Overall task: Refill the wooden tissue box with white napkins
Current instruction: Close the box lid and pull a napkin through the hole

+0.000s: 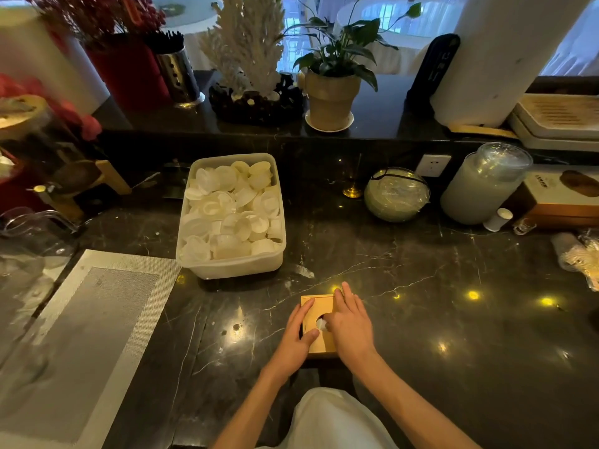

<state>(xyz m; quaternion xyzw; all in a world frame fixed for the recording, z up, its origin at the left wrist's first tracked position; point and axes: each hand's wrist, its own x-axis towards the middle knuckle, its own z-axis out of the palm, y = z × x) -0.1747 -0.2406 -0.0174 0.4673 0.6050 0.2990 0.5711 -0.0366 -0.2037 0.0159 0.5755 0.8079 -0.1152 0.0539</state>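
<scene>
A small square wooden tissue box [319, 308] sits on the dark marble counter near the front edge. Its lid has a round hole where a bit of white napkin [321, 324] shows. My left hand [296, 340] grips the box's left side, thumb resting on the lid beside the hole. My right hand [348, 322] lies flat over the right half of the lid, fingers stretched to the far edge and thumb at the hole, touching the napkin. The box's right side is hidden under that hand.
A plastic tub [231, 265] full of white lids stands behind the box to the left. A grey woven mat [84, 322] lies at the left. A wrapped bowl [397, 194], a frosted jar [483, 186] and a carton [564, 196] stand at the back right.
</scene>
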